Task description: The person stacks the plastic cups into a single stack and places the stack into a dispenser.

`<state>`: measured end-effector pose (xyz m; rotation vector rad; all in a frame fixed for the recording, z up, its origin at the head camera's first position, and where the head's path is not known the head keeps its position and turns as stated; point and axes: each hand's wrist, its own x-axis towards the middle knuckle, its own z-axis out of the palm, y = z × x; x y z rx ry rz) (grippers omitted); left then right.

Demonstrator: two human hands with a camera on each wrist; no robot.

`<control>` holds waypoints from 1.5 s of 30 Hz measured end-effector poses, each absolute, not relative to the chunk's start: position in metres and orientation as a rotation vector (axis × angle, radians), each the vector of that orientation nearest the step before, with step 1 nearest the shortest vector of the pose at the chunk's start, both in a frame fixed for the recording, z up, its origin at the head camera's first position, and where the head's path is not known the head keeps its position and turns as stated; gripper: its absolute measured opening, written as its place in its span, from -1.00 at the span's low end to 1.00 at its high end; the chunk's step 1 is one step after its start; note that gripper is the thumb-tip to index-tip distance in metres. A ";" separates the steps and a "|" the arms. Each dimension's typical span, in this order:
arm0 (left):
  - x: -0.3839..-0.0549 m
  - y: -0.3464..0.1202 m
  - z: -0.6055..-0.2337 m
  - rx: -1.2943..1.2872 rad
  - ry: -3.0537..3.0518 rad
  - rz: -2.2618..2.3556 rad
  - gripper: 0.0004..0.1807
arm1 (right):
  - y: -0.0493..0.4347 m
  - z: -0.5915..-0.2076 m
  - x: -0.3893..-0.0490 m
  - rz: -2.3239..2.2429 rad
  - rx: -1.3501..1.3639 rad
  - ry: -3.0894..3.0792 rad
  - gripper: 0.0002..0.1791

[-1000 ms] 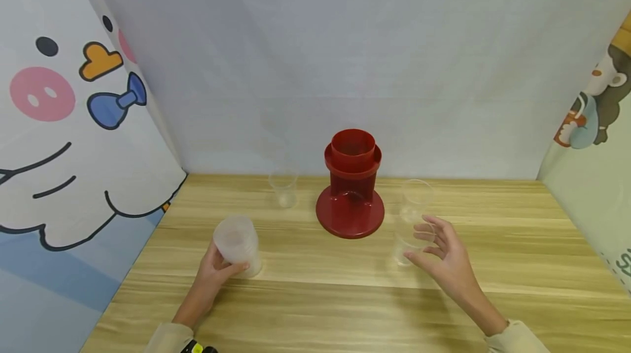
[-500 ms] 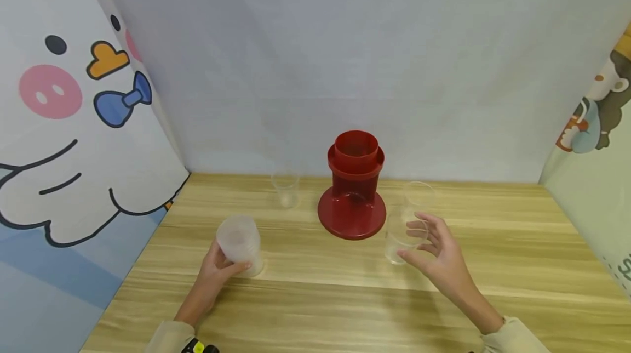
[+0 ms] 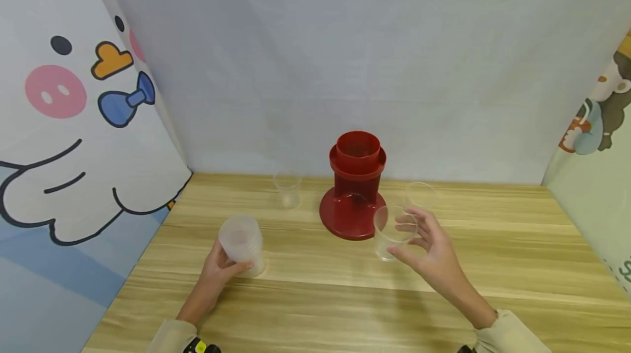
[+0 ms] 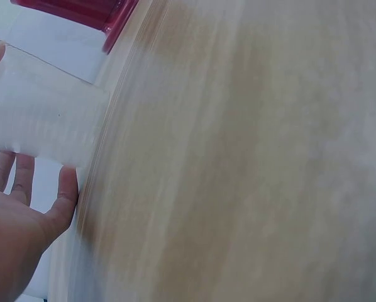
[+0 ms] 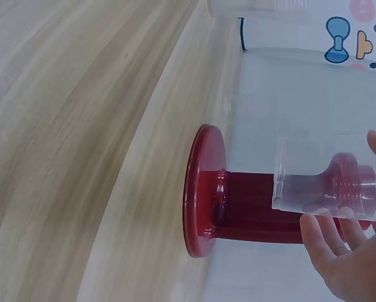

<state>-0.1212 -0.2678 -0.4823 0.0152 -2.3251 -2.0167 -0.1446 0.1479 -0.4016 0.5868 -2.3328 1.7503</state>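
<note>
1. Left hand (image 3: 220, 268): clamped round the stack of cups (image 3: 244, 240), thumb on the near side, fingers on the far side. The stack's base appears to stand on the wooden table (image 3: 315, 309); the number of nested cups cannot be told.
2. Left rear cup (image 3: 290, 191): a single clear cup, upright on the table behind the stack and left of the red stand. No hand touches it.
3. Red stand (image 3: 356, 177): upright on its round base near the middle of the table's rear part. Its ringed top faces upward; neither hand contacts it.
4. Held cup (image 3: 386, 246): one clear cup in front of the stand's right side, mouth up. The right wrist view shows its base raised off the table.
5. Right hand (image 3: 429, 251): clamped on the held cup, thumb and fingers on opposite sides.
6. Right rear cup (image 3: 421, 194): clear, behind the right hand and partly hidden by it.
7. Step in hand, as I judge it from here: carrying or positioning a single cup while the stack is steadied.
8. Next move: calls for light, even pressure on the thin wall, the rim level and the cup clear of the stand.
</note>
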 end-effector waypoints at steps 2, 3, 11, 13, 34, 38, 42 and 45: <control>-0.122 -0.268 -0.483 0.013 -2.325 -2.023 -0.03 | 0.145 -0.400 -0.145 1.758 0.600 -2.322 -0.21; -0.122 -0.268 -0.483 0.013 -2.325 -2.025 -0.03 | 0.144 -0.399 -0.146 1.762 0.605 -2.318 -0.21; -0.122 -0.270 -0.486 0.023 -2.321 -2.039 0.00 | 0.131 -0.394 -0.147 1.788 0.616 -2.331 -0.24; -0.122 -0.270 -0.486 0.017 -2.317 -2.044 -0.01 | 0.128 -0.393 -0.148 1.800 0.618 -2.328 -0.25; -0.122 -0.270 -0.485 0.011 -2.322 -2.027 -0.03 | 0.091 -0.381 -0.159 1.768 0.751 -2.320 -0.25; -0.122 -0.270 -0.485 0.016 -2.324 -2.026 -0.03 | 0.084 -0.379 -0.160 1.750 0.788 -2.319 -0.27; -0.122 -0.270 -0.486 0.020 -2.329 -2.023 -0.03 | 0.076 -0.376 -0.162 1.764 0.827 -2.307 -0.26; -0.122 -0.270 -0.486 0.025 -2.334 -2.022 -0.04 | 0.071 -0.375 -0.163 1.790 0.847 -2.300 -0.26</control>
